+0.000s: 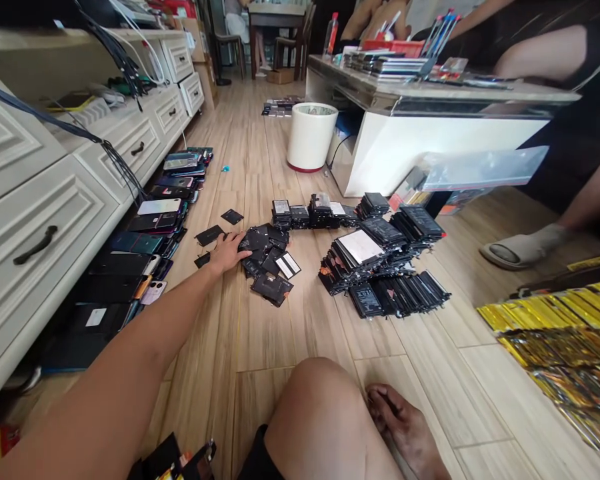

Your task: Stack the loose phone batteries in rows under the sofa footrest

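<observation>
My left hand (227,253) reaches to the left edge of a loose heap of flat black phone batteries (273,288). Its fingers lie spread, with the thumb apart from them, against a black battery (255,241) at that edge. A battery with a white label (287,265) rests on the heap's right side. Single black batteries (233,217) lie flat on the floor beyond and left of the hand. Right of the heap stand thick stacks of batteries (383,233), with a row of batteries on edge (415,293) in front. My right hand is out of view.
Phones (160,221) are lined up along a white drawer cabinet (130,143) at left. A white bin (313,137) stands near a low table (455,100). Yellow foil-like packs (560,333) spread at right. Someone's slippered foot (525,247) is nearby. My knee (325,413) is in front.
</observation>
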The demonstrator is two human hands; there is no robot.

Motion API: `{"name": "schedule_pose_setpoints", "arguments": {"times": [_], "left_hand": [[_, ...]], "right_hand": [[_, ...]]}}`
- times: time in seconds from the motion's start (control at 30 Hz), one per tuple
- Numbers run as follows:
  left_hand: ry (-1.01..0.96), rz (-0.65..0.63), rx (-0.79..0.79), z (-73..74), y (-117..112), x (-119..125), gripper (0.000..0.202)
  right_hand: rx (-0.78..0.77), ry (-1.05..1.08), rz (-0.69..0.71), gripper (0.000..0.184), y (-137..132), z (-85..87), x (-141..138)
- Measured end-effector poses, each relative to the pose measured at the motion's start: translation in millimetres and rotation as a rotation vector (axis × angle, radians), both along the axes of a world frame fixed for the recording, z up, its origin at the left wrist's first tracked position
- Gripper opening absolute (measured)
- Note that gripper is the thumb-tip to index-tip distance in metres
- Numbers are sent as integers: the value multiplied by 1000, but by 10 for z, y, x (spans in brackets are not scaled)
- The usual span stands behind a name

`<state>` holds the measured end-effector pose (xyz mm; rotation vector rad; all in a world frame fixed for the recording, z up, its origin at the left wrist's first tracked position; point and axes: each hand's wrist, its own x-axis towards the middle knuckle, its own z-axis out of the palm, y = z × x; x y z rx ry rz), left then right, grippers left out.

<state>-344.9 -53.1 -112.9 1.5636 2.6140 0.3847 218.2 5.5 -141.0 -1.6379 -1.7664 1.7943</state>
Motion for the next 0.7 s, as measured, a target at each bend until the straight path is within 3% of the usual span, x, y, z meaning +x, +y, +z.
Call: {"name": "schedule_pose_setpoints", "arguments": {"times": [0.07, 0.17, 0.23, 0.33, 0.4, 0.5, 0.6, 0.7], "left_hand": [[-32, 75, 0, -17, -78, 134, 70], [-42, 60, 6, 14, -218, 290, 67], [-33, 14, -5, 31, -317, 345, 62], [-19, -28, -14, 0, -518, 424, 61], [-12, 11, 22, -75, -720, 530, 66], [-12, 150, 141, -254, -1120, 786, 72], [18, 260, 182, -450, -1511, 1062, 61], [75, 250, 134, -567, -1724, 1232, 53]], "right_hand": [[-37, 17, -37, 59, -2, -18, -9], [-80, 30, -32, 55, 38, -8, -7], [-137, -10, 61, 48, 124, 72, -43], [-174, -159, 316, 41, 335, 316, -303], [-43, -138, 440, 38, 478, 494, -675], [251, 6, 567, 33, 601, 645, -1492], [533, -72, 642, 28, 565, 616, -2367], [668, -213, 688, 49, 425, 477, -2966]]}}
